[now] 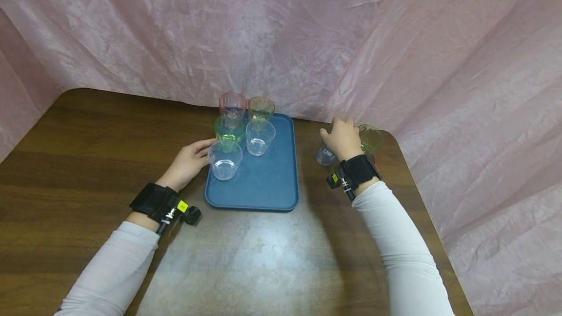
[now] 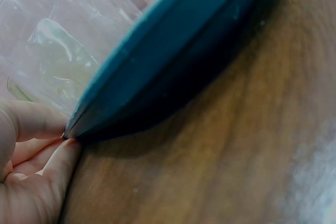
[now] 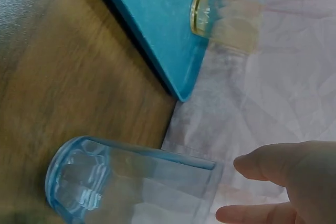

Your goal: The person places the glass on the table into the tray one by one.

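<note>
Bluish clear cup (image 1: 326, 156) is standing upright on the wooden surface (image 1: 105, 135), off to the right of the blue tray (image 1: 268, 184), and the right hand (image 1: 344, 138) is hovering by its rim, thumb and finger spread apart and holding nothing. Can't really tell if it's touching the cup tbh. Yellow-green cup (image 1: 371, 138) is sitting just right of that hand. Meanwhile the left hand (image 1: 189, 162) is pinching the tray's left edge between thumb and fingers. Five cups are crowding the tray's left and far parts: a reddish cup (image 1: 232, 101), an amber cup (image 1: 262, 106), a green cup (image 1: 229, 133), plus two clear ones. Pink curtain (image 1: 307, 38) is hanging behind it all
</note>
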Demonstrator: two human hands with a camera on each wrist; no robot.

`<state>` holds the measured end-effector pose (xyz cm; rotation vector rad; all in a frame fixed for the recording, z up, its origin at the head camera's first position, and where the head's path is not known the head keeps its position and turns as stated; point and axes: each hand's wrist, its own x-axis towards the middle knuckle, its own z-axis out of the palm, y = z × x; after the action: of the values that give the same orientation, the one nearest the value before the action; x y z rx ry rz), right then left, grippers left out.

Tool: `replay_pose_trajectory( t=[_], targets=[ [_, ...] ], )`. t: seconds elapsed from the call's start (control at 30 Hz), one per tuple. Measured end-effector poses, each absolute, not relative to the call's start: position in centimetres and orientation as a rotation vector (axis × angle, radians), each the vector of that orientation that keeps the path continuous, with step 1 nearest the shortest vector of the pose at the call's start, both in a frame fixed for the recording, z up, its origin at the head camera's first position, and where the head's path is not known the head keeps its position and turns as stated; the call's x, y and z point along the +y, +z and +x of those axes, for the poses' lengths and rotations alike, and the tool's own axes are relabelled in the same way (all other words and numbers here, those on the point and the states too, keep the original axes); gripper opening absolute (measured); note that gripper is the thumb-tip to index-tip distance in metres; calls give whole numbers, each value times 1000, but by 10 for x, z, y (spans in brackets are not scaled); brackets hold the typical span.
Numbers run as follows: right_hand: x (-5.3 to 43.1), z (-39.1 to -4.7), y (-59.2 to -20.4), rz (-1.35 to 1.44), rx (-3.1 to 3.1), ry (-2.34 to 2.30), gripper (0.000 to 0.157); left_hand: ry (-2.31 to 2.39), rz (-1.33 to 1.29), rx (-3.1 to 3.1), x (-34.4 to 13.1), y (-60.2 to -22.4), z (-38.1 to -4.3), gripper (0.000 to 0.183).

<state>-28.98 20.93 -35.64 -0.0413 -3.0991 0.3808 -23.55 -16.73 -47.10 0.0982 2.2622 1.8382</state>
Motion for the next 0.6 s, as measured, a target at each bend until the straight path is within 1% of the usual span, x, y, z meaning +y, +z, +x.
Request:
replay_pose_trajectory(
  t=[0.23,0.6],
  targets=[
    [212,-287,-360,-4,-3092,351,51,1862,122,2259,-166,-472,-235,58],
    [212,-283,-361,7,-3112,317,53,1847,125,2261,-167,-471,-236,59]
  ],
)
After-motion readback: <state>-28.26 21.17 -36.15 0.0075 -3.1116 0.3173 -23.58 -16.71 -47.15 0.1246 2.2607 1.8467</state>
